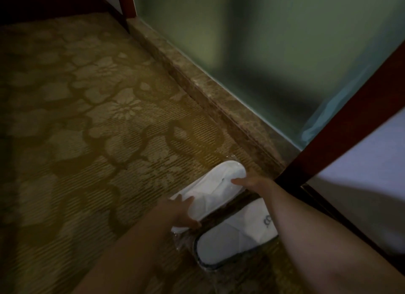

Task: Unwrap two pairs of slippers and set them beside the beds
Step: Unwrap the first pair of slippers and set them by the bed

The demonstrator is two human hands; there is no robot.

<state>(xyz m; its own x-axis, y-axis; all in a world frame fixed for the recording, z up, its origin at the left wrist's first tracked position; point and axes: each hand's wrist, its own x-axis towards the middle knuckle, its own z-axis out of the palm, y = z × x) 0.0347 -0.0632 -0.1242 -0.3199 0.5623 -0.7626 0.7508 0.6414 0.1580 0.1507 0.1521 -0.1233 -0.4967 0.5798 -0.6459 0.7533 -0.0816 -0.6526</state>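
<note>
Nearest you: loose white cloth slipper (235, 239) on the patterned gold carpet (87, 118), clear wrap beneath. Your left hand (177, 212) and right hand (247, 183) pinch the wrapped white slipper pair (210, 188), long axis running up-right toward the marble sill (219, 100). Red-brown wooden frame (341, 135) close on the right.

Matt white cloth slippers (210, 188), one pair under glossy, crinkled clear plastic wrap (182, 241); ribbed, flower-patterned golden-brown carpet (87, 118); polished mottled brown stone skirting (219, 98); frosted green glass panel (274, 52); smooth dark red wooden frame (341, 127).
</note>
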